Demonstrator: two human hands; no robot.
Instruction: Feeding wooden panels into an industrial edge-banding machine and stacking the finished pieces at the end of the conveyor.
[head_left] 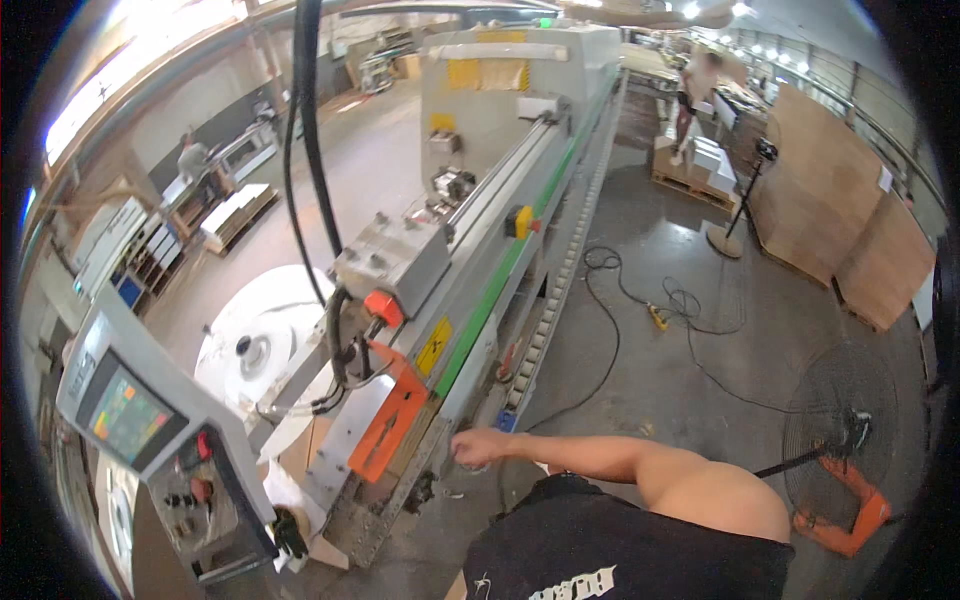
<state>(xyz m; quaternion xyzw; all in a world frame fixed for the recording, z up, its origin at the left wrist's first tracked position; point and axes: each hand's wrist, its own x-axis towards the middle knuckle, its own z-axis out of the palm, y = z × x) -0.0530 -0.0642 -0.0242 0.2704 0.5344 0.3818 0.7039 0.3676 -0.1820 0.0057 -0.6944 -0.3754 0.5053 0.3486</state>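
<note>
My right arm reaches across from the lower right, and my right hand (pixel 480 447) is closed beside the near end of a long machine. Whatever its fingers may hold is too small to make out. Just beyond the wrist is a small blue part (pixel 507 420) at the end of a roller track (pixel 545 330). An orange guard (pixel 392 425) with a black arrow stands left of the hand, above a metal rail (pixel 385 505). A black shirt (pixel 620 545) fills the bottom. My left hand does not show.
On the left stands a control panel (pixel 130 410) with a lit screen; behind it is a large white roll (pixel 262 340). Cables (pixel 610 350) lie on the floor at right. A round fan (pixel 840 430), tall boards (pixel 820 190) and a distant person (pixel 695 85) are beyond.
</note>
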